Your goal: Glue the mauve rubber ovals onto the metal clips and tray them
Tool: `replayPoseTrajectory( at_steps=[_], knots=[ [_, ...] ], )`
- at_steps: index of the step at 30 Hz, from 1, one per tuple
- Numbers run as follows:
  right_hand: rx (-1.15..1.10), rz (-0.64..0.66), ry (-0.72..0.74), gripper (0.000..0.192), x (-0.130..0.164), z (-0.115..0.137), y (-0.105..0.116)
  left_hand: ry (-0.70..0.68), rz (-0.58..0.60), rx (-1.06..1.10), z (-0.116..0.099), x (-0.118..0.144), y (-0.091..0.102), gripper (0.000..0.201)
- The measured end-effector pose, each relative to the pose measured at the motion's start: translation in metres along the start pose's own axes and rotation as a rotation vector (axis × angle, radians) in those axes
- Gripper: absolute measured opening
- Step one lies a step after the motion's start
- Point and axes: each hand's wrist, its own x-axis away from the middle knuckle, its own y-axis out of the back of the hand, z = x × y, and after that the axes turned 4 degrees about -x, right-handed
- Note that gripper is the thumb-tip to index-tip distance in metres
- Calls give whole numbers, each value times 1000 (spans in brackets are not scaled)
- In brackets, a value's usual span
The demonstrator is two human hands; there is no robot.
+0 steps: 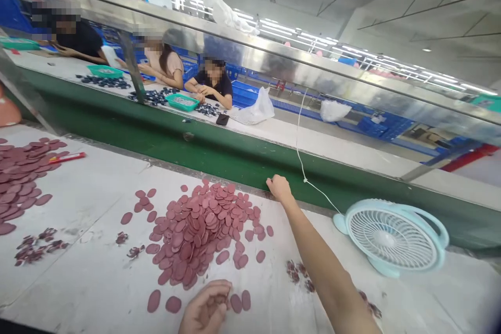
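Note:
A large heap of dusky-red flat oval pieces [207,219] lies on the white table in front of me. My left hand [207,307] is at the near side of the heap, palm turned inward, its fingers curled and closed. Whatever sits between its fingertips is too small to make out. Right beside those fingertips lie two loose ovals [240,301]. My right arm is stretched forward across the table, and my right hand [279,188] is over the far edge by the green belt [242,159]. Its fingers are bent closed, and anything inside them is hidden.
A light-blue fan [391,237] stands at the right, its white cord running upward. Small dark-red scraps [297,274] lie under my right forearm. Another oval heap [19,177] and a red-yellow pen-like object [67,157] lie left. Several people sit across the belt near green trays [182,102].

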Motion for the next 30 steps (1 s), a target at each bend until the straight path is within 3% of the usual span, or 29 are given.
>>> replayPoseTrajectory(
  at_steps=[3, 8, 14, 18, 24, 30],
  knots=[
    [-24, 40, -67, 32, 44, -32, 0, 18, 31, -19, -8, 0, 4, 30],
    [-65, 14, -127, 29, 133, -72, -19, 40, 166, -74, -15, 0, 14, 25],
    [-128, -185, -39, 37, 224, -101, -33, 32, 175, -107, -16, 0, 17, 25],
    [-177, -260, 74, 39, 281, -106, -55, 38, 173, -138, -16, 0, 18, 24],
    [-226, -274, 136, 51, 333, -107, -96, 33, 145, -199, -21, 0, 12, 27],
    [-360, -219, 176, 57, 368, -114, -101, 88, 81, -227, -25, 2, 7, 31]
  ],
)
